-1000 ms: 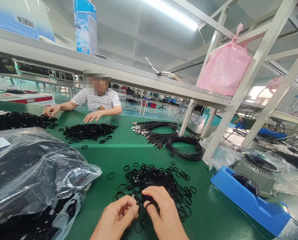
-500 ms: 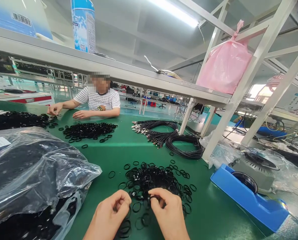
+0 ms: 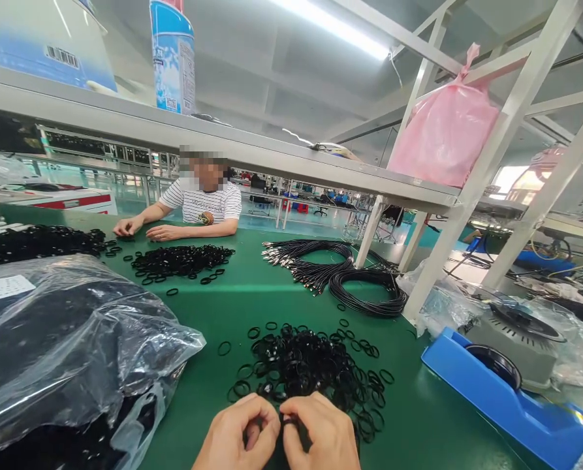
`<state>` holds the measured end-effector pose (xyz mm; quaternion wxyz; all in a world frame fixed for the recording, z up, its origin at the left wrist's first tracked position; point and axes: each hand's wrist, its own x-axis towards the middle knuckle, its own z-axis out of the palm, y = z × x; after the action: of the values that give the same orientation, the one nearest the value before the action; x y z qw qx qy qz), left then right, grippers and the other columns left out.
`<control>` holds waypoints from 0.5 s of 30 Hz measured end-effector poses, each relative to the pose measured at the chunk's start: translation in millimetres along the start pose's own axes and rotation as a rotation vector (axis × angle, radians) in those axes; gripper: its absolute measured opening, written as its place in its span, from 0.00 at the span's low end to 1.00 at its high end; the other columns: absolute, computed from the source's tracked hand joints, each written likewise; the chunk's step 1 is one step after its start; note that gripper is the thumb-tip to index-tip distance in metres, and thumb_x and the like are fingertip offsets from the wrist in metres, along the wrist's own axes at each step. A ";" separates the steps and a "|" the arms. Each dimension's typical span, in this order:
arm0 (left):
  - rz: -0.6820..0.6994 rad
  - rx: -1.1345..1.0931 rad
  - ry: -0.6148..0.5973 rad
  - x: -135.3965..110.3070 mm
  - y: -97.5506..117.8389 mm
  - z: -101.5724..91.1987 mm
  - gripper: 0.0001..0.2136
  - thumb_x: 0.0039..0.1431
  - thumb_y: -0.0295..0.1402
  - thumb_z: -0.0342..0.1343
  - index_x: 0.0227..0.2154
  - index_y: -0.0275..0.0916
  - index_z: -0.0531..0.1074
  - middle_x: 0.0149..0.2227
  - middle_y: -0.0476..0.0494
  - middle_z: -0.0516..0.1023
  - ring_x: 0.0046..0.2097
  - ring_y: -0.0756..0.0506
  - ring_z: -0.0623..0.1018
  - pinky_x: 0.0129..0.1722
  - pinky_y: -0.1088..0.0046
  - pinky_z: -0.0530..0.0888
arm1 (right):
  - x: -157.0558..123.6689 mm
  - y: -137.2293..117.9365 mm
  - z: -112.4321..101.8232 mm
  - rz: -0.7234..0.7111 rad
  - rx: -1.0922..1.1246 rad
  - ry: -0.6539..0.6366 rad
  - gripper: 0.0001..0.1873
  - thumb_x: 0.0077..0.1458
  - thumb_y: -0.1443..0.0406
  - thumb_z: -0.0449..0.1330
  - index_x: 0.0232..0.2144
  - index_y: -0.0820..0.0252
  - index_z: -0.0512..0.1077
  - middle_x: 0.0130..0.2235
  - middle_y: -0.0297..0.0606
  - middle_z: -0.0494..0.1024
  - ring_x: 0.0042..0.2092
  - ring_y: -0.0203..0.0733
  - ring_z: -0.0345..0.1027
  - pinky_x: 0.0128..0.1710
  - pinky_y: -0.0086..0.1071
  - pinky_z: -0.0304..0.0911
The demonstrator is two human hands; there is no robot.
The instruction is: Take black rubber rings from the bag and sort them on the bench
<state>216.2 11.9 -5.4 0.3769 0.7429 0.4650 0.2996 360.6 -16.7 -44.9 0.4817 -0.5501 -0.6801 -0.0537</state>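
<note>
At the bottom edge my left hand (image 3: 239,437) and my right hand (image 3: 320,434) are pressed together, fingers curled. Between their fingertips they pinch small black rubber rings (image 3: 287,423). Just beyond the hands a pile of black rings (image 3: 311,362) lies spread on the green table (image 3: 252,287). How many rings each hand holds is hidden by the fingers.
A clear plastic bag of black rings (image 3: 66,352) lies at left. A blue tape dispenser (image 3: 501,398) sits at right. Coiled black cables (image 3: 350,277) lie beside a white frame post (image 3: 448,241). Across the table a person in a striped shirt (image 3: 205,202) works at another ring pile (image 3: 183,260).
My hands have closed together and drawn back toward me from the ring pile. The person opposite has brought both hands closer together.
</note>
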 end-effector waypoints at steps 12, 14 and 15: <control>-0.099 -0.045 -0.040 4.4 -3.0 1.0 0.10 0.48 0.37 0.49 0.18 0.38 0.68 0.19 0.54 0.59 0.25 0.49 0.59 0.24 0.75 0.55 | -1.7 -2.1 -1.5 -0.151 -0.167 -0.103 0.16 0.49 0.74 0.50 0.35 0.50 0.69 0.26 0.30 0.75 0.28 0.42 0.66 0.30 0.34 0.55; -0.099 -0.050 -0.077 5.1 -3.2 -1.3 0.11 0.49 0.37 0.49 0.19 0.37 0.69 0.20 0.54 0.59 0.25 0.49 0.60 0.24 0.75 0.55 | -1.8 -1.7 -2.4 -0.159 -0.159 -0.101 0.15 0.50 0.73 0.50 0.35 0.50 0.70 0.27 0.30 0.76 0.28 0.41 0.67 0.31 0.34 0.55; -0.096 -0.051 -0.094 5.2 -2.8 -2.5 0.11 0.49 0.37 0.48 0.20 0.37 0.70 0.20 0.53 0.60 0.26 0.49 0.60 0.25 0.75 0.55 | -1.9 -1.8 -3.0 -0.152 -0.151 -0.091 0.15 0.51 0.73 0.50 0.35 0.50 0.70 0.27 0.30 0.76 0.28 0.41 0.67 0.32 0.34 0.56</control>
<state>215.0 18.1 -5.9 0.4311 0.7233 0.4739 0.2577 360.8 -20.5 -43.9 0.4022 -0.5335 -0.7349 -0.1161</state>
